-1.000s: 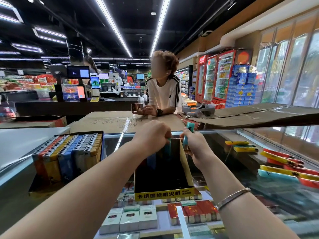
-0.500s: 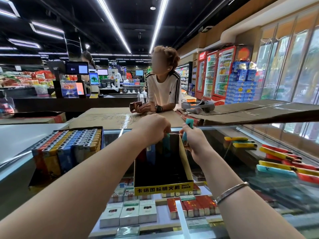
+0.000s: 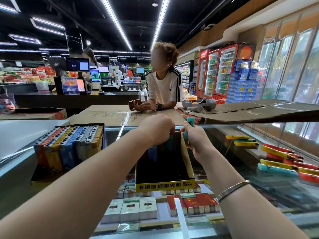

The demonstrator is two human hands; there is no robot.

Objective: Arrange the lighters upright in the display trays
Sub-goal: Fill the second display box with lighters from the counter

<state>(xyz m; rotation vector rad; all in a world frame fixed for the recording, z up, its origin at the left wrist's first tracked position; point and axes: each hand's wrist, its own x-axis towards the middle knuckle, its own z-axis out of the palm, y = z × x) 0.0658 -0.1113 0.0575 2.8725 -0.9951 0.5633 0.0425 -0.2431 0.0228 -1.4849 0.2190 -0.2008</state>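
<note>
From the head camera, a glass counter (image 3: 224,135) runs across the foreground, with cigarette packs (image 3: 131,210) shelved beneath the pane. On the glass stands a black display tray (image 3: 165,184) with a yellow front strip; a few lighters stand upright at its far end, partly hidden. The left hand (image 3: 156,129) is curled over that far end, fingers down among them — what it grips cannot be told. The right hand (image 3: 196,143) pinches a teal lighter (image 3: 189,129) upright just beside the tray's right wall.

To the left sits a full tray (image 3: 72,144) packed with upright lighters in red, yellow, blue and grey rows. To the right, loose lighters (image 3: 283,161) lie flat on the glass — yellow, red, teal.

Flattened cardboard (image 3: 110,114) covers the counter's far side, where a person in a white shirt (image 3: 164,87) leans. Behind are checkout screens (image 3: 77,64), red drink coolers (image 3: 221,73) and long ceiling strip lights (image 3: 117,23).
</note>
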